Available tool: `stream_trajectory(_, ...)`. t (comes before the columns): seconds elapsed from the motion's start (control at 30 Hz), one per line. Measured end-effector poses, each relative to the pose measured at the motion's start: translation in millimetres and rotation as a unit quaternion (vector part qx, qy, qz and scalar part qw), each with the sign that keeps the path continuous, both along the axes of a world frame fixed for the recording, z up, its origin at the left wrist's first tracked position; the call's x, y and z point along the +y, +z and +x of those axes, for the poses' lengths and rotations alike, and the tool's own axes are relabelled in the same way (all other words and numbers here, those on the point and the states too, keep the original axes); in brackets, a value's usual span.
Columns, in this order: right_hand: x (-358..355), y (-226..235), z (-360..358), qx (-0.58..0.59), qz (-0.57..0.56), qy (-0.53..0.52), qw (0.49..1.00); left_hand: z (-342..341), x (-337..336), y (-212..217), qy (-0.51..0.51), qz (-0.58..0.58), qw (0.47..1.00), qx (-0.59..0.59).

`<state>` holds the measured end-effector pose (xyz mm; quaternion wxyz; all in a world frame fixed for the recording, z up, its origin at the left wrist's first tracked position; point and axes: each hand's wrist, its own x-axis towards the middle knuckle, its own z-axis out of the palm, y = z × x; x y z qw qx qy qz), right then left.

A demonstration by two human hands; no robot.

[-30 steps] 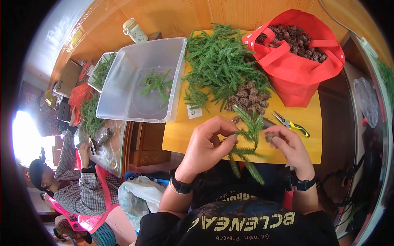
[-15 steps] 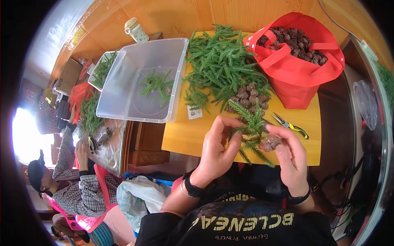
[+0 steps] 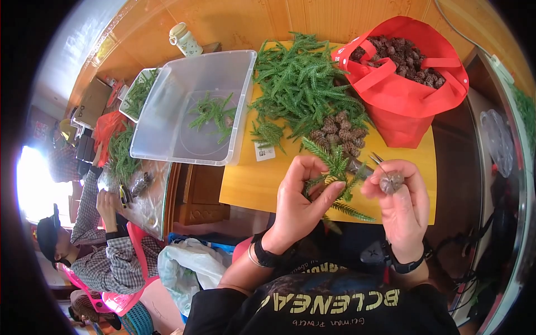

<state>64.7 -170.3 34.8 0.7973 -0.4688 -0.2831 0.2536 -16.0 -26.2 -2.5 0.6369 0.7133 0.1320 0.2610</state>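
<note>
My left hand (image 3: 298,204) pinches a green artificial pine sprig (image 3: 335,161) between thumb and fingers, with its needled tips spreading up and to the right. In my right hand (image 3: 412,218), a brown pine cone (image 3: 392,182) is held at the fingertips, apart from the sprig. Just beyond the hands lies a small heap of pine cones (image 3: 338,134) on the yellow board (image 3: 245,192). Pliers (image 3: 377,158) rest on the board, mostly hidden behind my right hand. A glossy greyish thing (image 3: 358,167) lies between the hands; its kind is unclear.
A large pile of green sprigs (image 3: 304,84) covers the far board. Right of it stands a red bag (image 3: 399,123) full of pine cones. A clear plastic bin (image 3: 167,131) holds a few sprigs. At left, another person (image 3: 111,262) sits by a table with greenery and pliers.
My right hand has moved right with the pine cone, away from the sprig, and now covers most of the pliers. The left hand keeps the sprig, which has shifted slightly left.
</note>
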Motion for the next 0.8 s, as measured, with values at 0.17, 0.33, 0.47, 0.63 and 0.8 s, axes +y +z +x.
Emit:
stream_trajectory(0.17, 16, 16, 14, -0.360, -0.104, -0.029, 0.927, 0, -1, 1, -0.014, 0.053, 0.998, -0.018)
stream_trajectory(0.33, 21, 9, 28, -0.552, -0.157, -0.062, 0.817, -2, 0, 6, -0.003, 0.151, 0.986, -0.064)
stream_trajectory(0.47, 22, 2, 30, -0.563, -0.163, -0.095, 0.805, -1, 1, 6, 0.003, 0.208, 0.975, -0.072)
stream_trajectory(0.63, 26, 0, 30, -0.547, -0.048, -0.075, 0.832, -2, 1, 13, -0.030, 0.186, 0.981, -0.047)
stream_trajectory(0.8, 31, -5, 36, -0.569, -0.085, -0.113, 0.810, -2, 0, 15, -0.047, 0.176, 0.983, -0.016)
